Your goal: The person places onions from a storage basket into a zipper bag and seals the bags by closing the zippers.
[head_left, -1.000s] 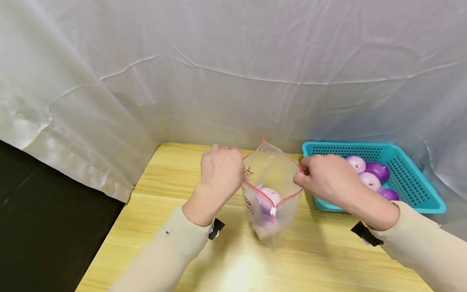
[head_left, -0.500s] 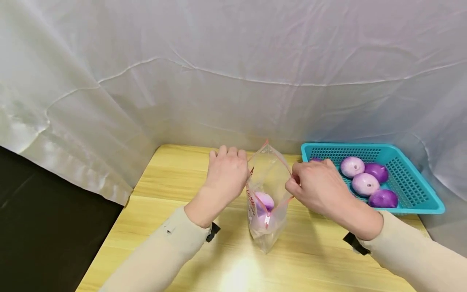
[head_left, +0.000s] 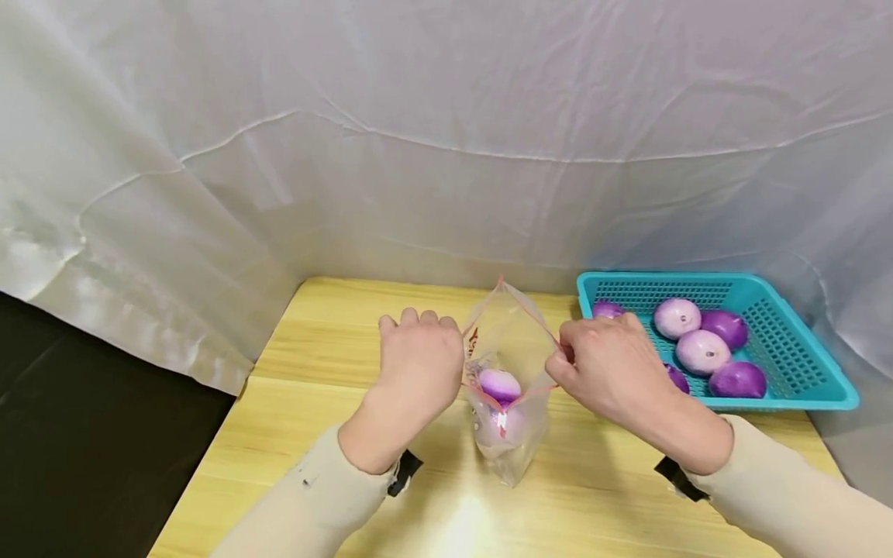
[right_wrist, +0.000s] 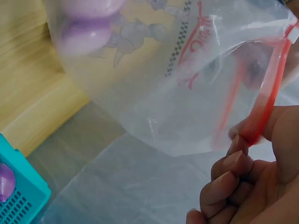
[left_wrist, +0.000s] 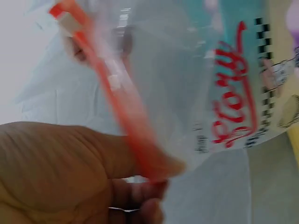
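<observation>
A clear zip bag [head_left: 519, 457] with a red zip edge and red printed lettering hangs with its mouth spread. Inside lies a purple-and-white onion [head_left: 499, 385], with another purple shape below it, blurred by the plastic. My left hand [head_left: 423, 360] pinches the left side of the bag's rim; in the left wrist view, its thumb [left_wrist: 159, 161] presses on the red strip. On the opposite side, my right hand [head_left: 610, 364] pinches the rim between thumb and curled fingers, as the right wrist view also shows. A white slider [head_left: 501, 419] sits at the rim's near corner.
A turquoise basket [head_left: 809, 349] stands on the wooden table [head_left: 335, 341] at the right, holding several purple onions [head_left: 703, 352]. My right hand and forearm cover part of it. A pale sheet [head_left: 446, 155] hangs behind the table.
Both hands keep hold of the bag's rim. The right hand has shifted slightly left, uncovering more of the basket's onions. The bag's lower end has swung a little, and the upper onion shows more clearly.
</observation>
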Available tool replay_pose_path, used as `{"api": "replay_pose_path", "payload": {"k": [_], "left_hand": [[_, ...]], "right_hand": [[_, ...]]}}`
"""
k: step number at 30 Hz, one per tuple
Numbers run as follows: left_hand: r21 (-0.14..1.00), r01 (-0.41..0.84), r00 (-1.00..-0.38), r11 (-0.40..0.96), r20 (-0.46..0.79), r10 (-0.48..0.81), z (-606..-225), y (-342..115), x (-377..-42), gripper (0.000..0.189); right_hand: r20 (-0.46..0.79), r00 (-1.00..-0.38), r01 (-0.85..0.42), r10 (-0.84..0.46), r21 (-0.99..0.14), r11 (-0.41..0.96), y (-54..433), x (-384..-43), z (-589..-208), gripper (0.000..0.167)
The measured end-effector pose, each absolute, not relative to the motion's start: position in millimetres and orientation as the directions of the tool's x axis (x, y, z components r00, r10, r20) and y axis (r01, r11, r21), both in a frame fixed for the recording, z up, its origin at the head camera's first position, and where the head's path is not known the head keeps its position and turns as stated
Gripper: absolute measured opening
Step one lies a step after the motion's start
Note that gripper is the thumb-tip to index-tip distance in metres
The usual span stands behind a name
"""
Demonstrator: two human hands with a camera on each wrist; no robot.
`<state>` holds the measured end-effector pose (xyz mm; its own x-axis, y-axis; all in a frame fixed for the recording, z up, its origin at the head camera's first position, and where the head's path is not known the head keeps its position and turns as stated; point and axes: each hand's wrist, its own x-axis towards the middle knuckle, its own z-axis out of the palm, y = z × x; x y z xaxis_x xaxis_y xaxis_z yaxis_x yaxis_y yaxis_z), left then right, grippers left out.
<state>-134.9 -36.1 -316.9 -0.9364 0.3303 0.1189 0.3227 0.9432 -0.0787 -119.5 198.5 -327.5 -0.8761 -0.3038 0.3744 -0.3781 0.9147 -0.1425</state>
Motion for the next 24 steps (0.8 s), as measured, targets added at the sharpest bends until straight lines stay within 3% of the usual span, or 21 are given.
{"api": "replay_pose_path", "payload": {"k": [6, 10, 15, 24], "left_hand": [[-0.116, 0.424, -0.751, 0.898, 0.509, 0.420, -348.1, -38.7, -134.5, 0.021], [-0.081, 0.444, -0.668, 0.892, 0.634, 0.390, -365.2, -40.4, -136.6, 0.025], [-0.064, 0.449, -0.667, 0.891, 0.640, 0.382, -371.9, -39.6, -138.7, 0.025], [-0.009, 0.466, -0.709, 0.885, 0.595, 0.379, -368.6, -39.6, -137.7, 0.025]], "right_hand": [[0.388, -0.844, -0.438, -0.370, -0.102, 0.893, 199.7, -121.2, -333.2, 0.023], [0.456, -0.797, -0.469, -0.396, -0.055, 0.881, 205.5, -122.5, -338.2, 0.020], [0.523, -0.739, -0.497, -0.424, 0.001, 0.868, 210.7, -125.3, -341.8, 0.019], [0.543, -0.737, -0.493, -0.404, -0.023, 0.869, 215.8, -127.6, -342.8, 0.017]]}}
